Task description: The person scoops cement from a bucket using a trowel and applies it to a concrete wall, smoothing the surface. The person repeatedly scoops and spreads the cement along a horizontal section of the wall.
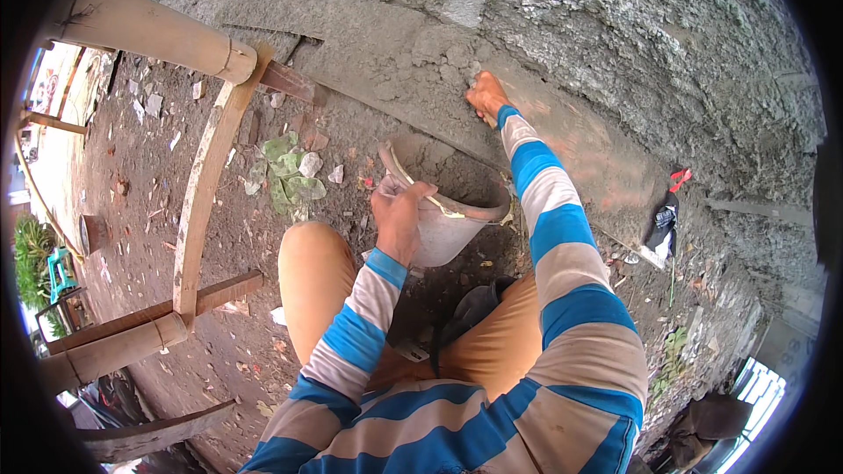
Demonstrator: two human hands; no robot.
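Evidently the left hand point(399, 219) has its fingers bent closed over the rim of a pale bucket point(450, 241), gripping its near left edge. The right hand point(487, 98) is stretched out at the wall's foot, its fingers curled in tight against grey mortar point(386, 53); whether a tool sits inside that fist cannot be told. The bucket is between the person's knees and the mortared surface, its mouth tilted toward the wall, with more grey mix point(439, 167) inside. How deep the mix goes is hidden by the near side and the left hand.

Beyond the right hand rises a rough grey wall point(650, 26), and below it runs a flatter strip with a reddish patch point(571, 145), partly covered by the striped right sleeve point(562, 237). Farther right lies a black-and-white object point(663, 224) with a red scrap point(680, 178) near its top; its kind is hard to make out. A dark thing point(474, 307) between the thighs is mostly in shadow.

Left of the bucket, crumpled green leaves point(285, 171) lie beside a white stone point(310, 164) on littered soil. Past them a frame crowds the left side: a thick bamboo pole point(158, 31), a curved bamboo strip point(209, 184) and a wooden plank point(228, 291). The pole and plank run toward the dark rim of the view, where their far ends are lost. A brown bundle point(711, 421) at the lower right is too dim to identify.
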